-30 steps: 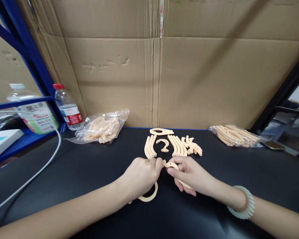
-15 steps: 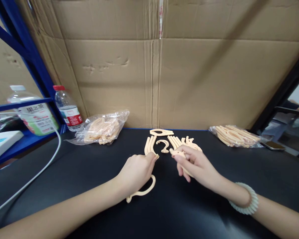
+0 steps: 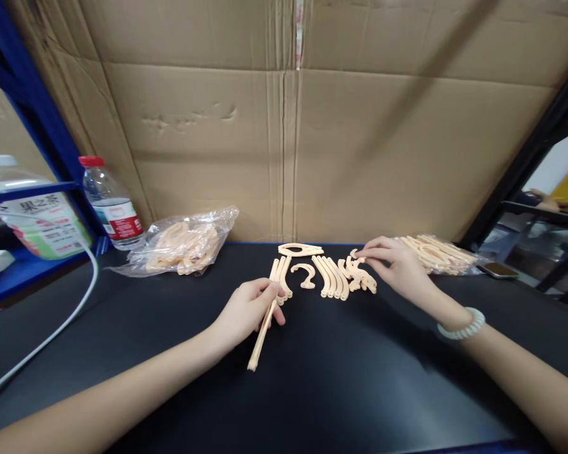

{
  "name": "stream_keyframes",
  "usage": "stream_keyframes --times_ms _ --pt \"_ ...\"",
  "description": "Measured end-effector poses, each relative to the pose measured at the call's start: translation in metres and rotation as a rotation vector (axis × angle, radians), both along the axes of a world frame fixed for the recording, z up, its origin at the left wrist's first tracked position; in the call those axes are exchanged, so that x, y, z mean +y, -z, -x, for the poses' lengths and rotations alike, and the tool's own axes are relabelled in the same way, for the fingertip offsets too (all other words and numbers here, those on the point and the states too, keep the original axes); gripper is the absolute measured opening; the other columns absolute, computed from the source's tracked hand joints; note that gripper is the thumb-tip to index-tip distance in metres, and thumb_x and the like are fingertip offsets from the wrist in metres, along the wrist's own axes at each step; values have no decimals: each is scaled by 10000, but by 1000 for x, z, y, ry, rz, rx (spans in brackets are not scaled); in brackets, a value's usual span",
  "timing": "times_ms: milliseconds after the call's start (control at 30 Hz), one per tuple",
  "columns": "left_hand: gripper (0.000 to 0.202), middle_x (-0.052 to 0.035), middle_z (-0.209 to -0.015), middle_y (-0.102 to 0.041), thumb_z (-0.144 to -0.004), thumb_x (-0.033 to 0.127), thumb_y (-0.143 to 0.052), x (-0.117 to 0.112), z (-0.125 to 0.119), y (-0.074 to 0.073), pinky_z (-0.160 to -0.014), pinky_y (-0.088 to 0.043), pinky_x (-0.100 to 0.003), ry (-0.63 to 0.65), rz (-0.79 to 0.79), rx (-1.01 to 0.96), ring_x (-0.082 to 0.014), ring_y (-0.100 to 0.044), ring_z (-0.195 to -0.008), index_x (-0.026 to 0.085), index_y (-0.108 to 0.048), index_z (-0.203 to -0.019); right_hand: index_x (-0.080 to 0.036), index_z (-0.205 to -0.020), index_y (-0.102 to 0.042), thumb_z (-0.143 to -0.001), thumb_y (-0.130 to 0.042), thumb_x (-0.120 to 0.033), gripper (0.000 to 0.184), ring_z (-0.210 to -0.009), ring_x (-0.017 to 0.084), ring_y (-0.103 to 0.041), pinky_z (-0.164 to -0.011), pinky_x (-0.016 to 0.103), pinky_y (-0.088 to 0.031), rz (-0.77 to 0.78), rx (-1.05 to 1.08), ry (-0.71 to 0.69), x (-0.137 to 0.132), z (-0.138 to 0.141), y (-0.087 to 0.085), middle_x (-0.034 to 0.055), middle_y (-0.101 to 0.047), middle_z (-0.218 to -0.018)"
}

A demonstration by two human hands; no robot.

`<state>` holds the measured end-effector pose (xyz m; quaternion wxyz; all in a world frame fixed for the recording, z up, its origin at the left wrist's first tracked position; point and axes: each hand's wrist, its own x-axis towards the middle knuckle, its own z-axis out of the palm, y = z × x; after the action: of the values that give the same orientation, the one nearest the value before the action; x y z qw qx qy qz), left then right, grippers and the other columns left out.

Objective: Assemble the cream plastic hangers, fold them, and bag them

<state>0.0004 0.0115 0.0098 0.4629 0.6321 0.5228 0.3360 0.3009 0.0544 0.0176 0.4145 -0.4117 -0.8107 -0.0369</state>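
Observation:
My left hand [image 3: 248,307] is closed around a long, narrow cream plastic piece [image 3: 261,343], which looks like a folding-hanger arm and points down toward me. Its upper end is partly hidden by my fingers. At the small pile of cream hanger hooks [image 3: 360,277], my right hand [image 3: 397,265] pinches the curved tip of one hook [image 3: 353,254]. Between the hands lie a single loose hook [image 3: 304,275], a row of curved hanger arms [image 3: 332,277] and another group of arms [image 3: 281,272] just beyond my left fingers. Behind them rests a joined pair of arms [image 3: 300,250].
Clear bags of cream parts lie at left [image 3: 182,244] and right [image 3: 438,253], with a phone [image 3: 498,270] beside the right one. Bottles [image 3: 116,211] stand near the blue frame at left. A white cable [image 3: 71,321] crosses the table [image 3: 341,384]. Cardboard [image 3: 208,157] walls the back.
My right hand has moved away from the middle, up and right to the hook pile, without the piece it held. My left hand has turned, and its piece now points downward.

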Motion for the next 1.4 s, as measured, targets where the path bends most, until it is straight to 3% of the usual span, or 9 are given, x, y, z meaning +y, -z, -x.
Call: stream_keyframes --times_ms 333,433,533,667,867,1067,1200,1300,1400 --pt "227 -16 -561 -650 -825 374 -519 -4 -4 -6 -418 -406 -182 -131 99 -217 -124 -578 -475 152 -552 -789 -162 -811 -716 -708 -378 39 407 -852 202 -657 -801 359 -542 128 -328 51 8 -6 11 74 -694 -914" --pt "254 -16 -587 -655 -845 405 -519 -3 -4 -2 -435 -442 -186 -141 66 -261 -122 -595 -498 156 -533 -799 -161 -931 -689 -795 -411 -16 342 -914 227 -639 -833 409 -532 5 -215 -9 -10 14 2 92 -690 -970" --pt "329 -18 -597 -656 -828 483 -553 -3 -5 5 -441 -466 -196 -148 -10 -273 -127 -604 -501 159 -519 -779 -182 -1132 -617 -890 -454 -99 303 -1007 228 -609 -882 418 -505 -108 -129 -189 -44 47 -6 101 -671 -1077" --pt "359 16 -569 -624 -818 520 -577 -4 -6 14 -441 -475 -204 -116 -122 -255 -118 -579 -472 170 -509 -777 -153 -1258 -532 -920 -489 -154 341 -1068 229 -571 -907 401 -475 -161 -448 -410 -83 81 -2 122 -631 -1200" --pt "356 22 -585 -616 -840 529 -551 -8 -7 14 -444 -456 -206 -115 -132 -308 -125 -571 -490 182 -504 -782 -135 -1189 -559 -937 -520 -252 281 -956 218 -561 -814 359 -449 -119 -585 -362 -85 90 16 114 -646 -1119" --pt "332 28 -580 -589 -863 507 -528 -12 -10 12 -449 -448 -200 -30 -93 -332 -117 -546 -497 180 -499 -817 -148 -1046 -614 -959 -474 -211 176 -846 206 -535 -763 357 -386 -198 -589 -352 -82 89 14 67 -664 -945" --pt "348 -57 -896 -654 -916 452 -454 -14 -10 15 -518 -527 -252 -32 -199 -244 -141 -604 -627 167 -509 -1109 -153 -943 -627 -951 -472 -206 164 -846 203 -522 -770 367 -351 -178 -546 -365 -82 85 15 55 -653 -852" --pt "456 -135 -1332 -463 -934 362 -447 -16 -6 15 -635 -572 -283 -76 -443 -104 -171 -630 -880 211 -360 -1356 -158 -908 -621 -929 -497 -201 133 -878 206 -530 -786 372 -326 -134 -462 -332 -79 82 17 55 -647 -848" --pt "424 -115 -1397 -383 -934 244 -456 -20 -2 11 -688 -563 -261 -49 -726 138 -146 -620 -914 242 -383 -1352 -162 -872 -617 -922 -507 -195 125 -825 185 -538 -782 369 -300 -133 -390 -273 -77 80 18 42 -641 -804"
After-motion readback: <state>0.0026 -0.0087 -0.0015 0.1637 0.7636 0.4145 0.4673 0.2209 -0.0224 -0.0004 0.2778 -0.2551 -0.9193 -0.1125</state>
